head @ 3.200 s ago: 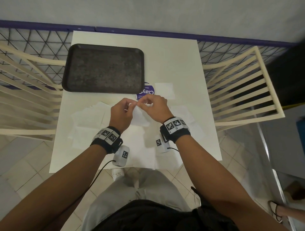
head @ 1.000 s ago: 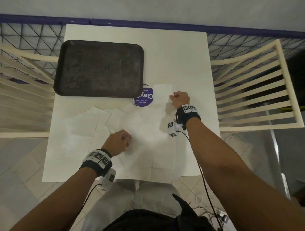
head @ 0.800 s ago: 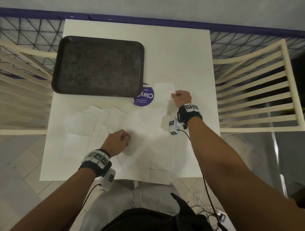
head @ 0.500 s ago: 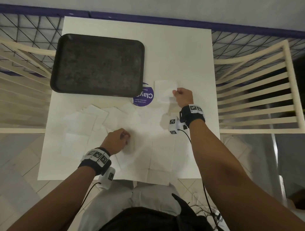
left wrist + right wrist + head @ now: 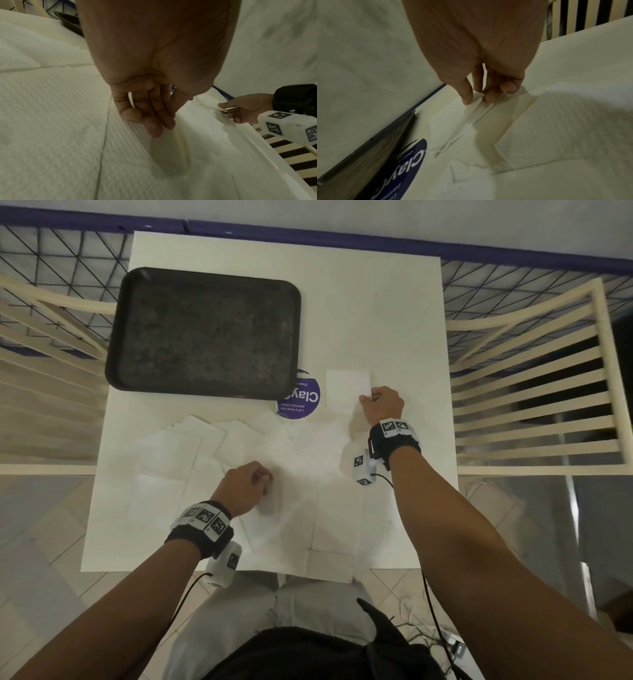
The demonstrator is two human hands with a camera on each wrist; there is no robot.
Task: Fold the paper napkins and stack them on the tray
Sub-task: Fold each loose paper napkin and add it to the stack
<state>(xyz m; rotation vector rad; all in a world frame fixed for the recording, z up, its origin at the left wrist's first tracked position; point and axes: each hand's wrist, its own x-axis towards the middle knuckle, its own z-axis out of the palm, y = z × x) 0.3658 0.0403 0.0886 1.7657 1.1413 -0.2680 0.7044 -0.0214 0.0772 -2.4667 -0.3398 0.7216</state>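
White square table [image 5: 376, 302]; purple round sticker [image 5: 301, 402] on it; cream slatted chairs left [image 5: 51, 344], right [image 5: 534, 392].

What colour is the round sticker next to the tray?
Purple, with white writing. The round sticker shows best in the head view.

The tray [image 5: 205, 333] sits on the table [image 5: 376, 313] at its far left. A round sticker [image 5: 303, 402] lies partly under the tray's near right corner. A folded napkin [image 5: 346, 388] lies just right of the sticker. Unfolded napkins [image 5: 191, 446] overlap across the table's near half. Slatted chairs [image 5: 534, 392] flank the table.
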